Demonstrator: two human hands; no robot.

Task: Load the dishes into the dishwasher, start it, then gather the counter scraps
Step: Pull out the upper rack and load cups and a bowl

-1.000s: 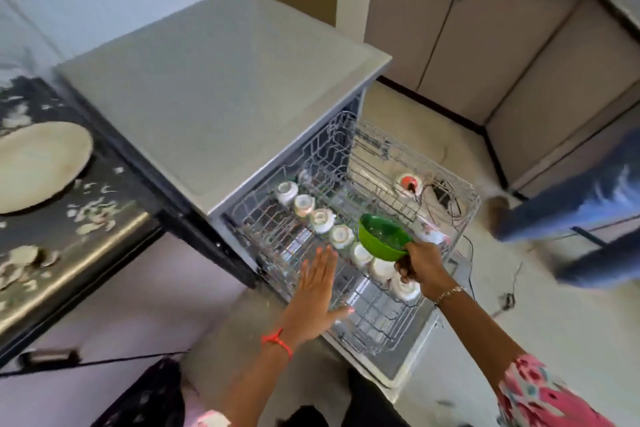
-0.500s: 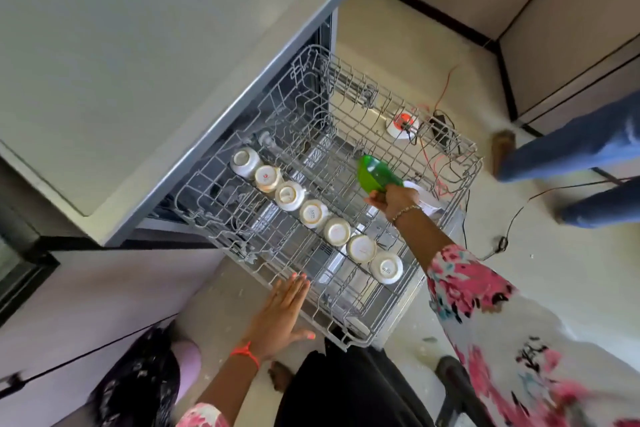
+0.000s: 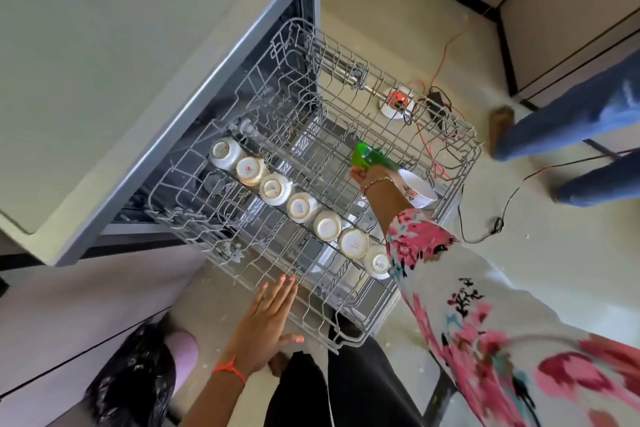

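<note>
- Head view: the green bowl (image 3: pixel 370 157) has come down from above the cup row to the far right side of the pulled-out rack (image 3: pixel 475 149). It now stands tipped on edge among the tines, just beside a white floral bowl (image 3: pixel 418 189) lying there.
- The right hand (image 3: pixel 366 176) grips the green bowl at its rim, fingers curled round it, and has not let go.
- The bowl looks nearly seated, so settling it between tines and releasing it is likely all that remains for this dish. The door is open and nothing is started.
- The left hand (image 3: pixel 267 319) has dropped to the rack's front edge, flat with straight fingers and holding nothing. Whether its tips touch the wire is unclear.
- Seven upturned cups (image 3: pixel 300 207) run in a diagonal row through the middle, well apart from the green bowl.
- The white bowl is the tight neighbour.
- On the floor beyond the rack lie a socket block (image 3: pixel 397 103) and an orange cable (image 3: pixel 446 48), near another person's legs (image 3: pixel 571 128). The grey surface (image 3: pixel 121 62) overhangs on the left.
</note>
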